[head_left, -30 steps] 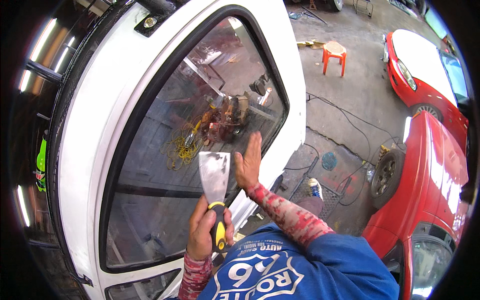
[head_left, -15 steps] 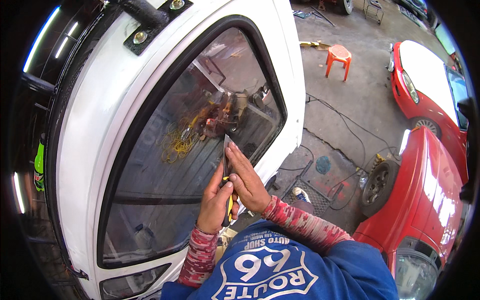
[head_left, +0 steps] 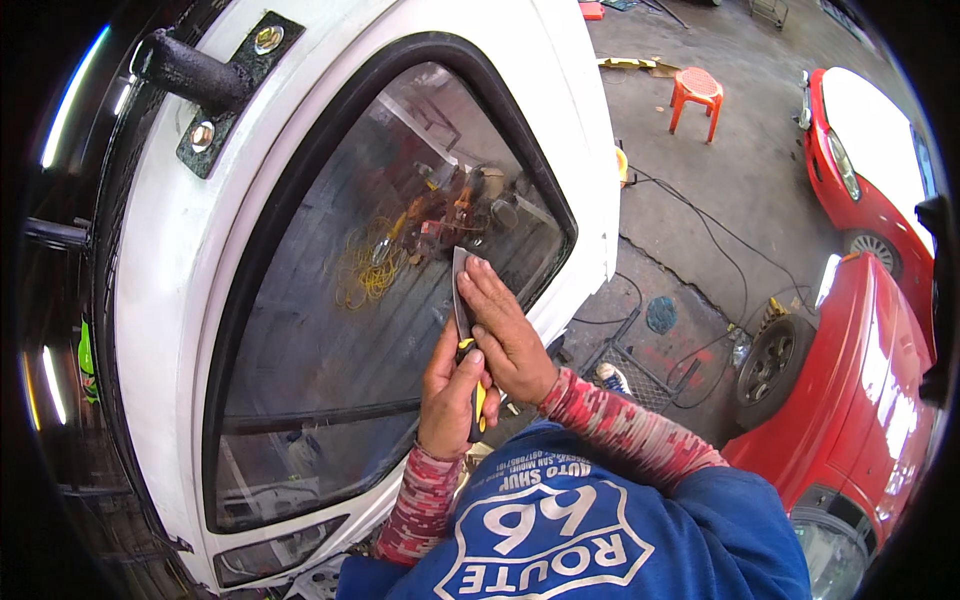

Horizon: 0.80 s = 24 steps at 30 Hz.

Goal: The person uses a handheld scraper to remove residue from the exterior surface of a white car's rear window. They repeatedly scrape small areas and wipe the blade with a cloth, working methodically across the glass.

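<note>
Left grip (head_left: 446,402): clenched round yellow-black scraper (head_left: 464,318) | right grip (head_left: 510,345): unclenched (palm flat), against its blade (head_left: 459,280)

The person wears a royal-blue short-sleeved T-shirt (head_left: 705,530), its cloth creased into darker folds at the right shoulder. A large white shield outline (head_left: 643,548) is printed across its front, filled with bold white letters and figures that appear upside down from above; smaller pale lettering (head_left: 545,473) runs in several rows beyond it, toward the hands. Close-fitting arm sleeves cover both forearms in a blocky, pixel-like camouflage of red, pink and pale grey, the right sleeve (head_left: 640,425) and the left sleeve (head_left: 420,510) each ending near the wrist. The left hand (head_left: 450,400) and right hand (head_left: 515,345) are bare. A dark shoe (head_left: 612,377) shows white parts.
</note>
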Tool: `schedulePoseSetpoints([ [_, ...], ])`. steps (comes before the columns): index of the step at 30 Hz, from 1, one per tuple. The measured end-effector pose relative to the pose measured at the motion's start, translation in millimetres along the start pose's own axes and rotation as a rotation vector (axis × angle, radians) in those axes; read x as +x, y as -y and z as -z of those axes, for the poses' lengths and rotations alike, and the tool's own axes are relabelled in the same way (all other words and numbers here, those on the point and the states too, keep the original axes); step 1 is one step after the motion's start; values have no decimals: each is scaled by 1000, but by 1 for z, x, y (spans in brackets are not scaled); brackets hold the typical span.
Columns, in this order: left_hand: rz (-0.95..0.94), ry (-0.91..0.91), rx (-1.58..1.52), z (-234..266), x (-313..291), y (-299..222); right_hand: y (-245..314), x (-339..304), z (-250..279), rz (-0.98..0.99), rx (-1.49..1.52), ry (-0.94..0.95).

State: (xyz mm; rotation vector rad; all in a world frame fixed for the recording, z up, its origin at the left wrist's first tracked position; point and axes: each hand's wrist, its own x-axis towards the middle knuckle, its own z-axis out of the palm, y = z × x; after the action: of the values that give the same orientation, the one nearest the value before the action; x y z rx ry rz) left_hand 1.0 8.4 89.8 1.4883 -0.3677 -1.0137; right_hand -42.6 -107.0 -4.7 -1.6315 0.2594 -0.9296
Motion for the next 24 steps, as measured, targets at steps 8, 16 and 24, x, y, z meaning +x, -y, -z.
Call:
schedulePoseSetpoints([
  [8, -3, -68, -39, -17, 2, 10, -2, 3, 18, 38, -68, 144],
  [16, 38, -124, -47, -27, 7, 27, -9, 5, 31, 20, -31, 261],
  [24, 12, -136, -60, -35, 11, 24, -3, 16, 42, 18, -41, 297],
])
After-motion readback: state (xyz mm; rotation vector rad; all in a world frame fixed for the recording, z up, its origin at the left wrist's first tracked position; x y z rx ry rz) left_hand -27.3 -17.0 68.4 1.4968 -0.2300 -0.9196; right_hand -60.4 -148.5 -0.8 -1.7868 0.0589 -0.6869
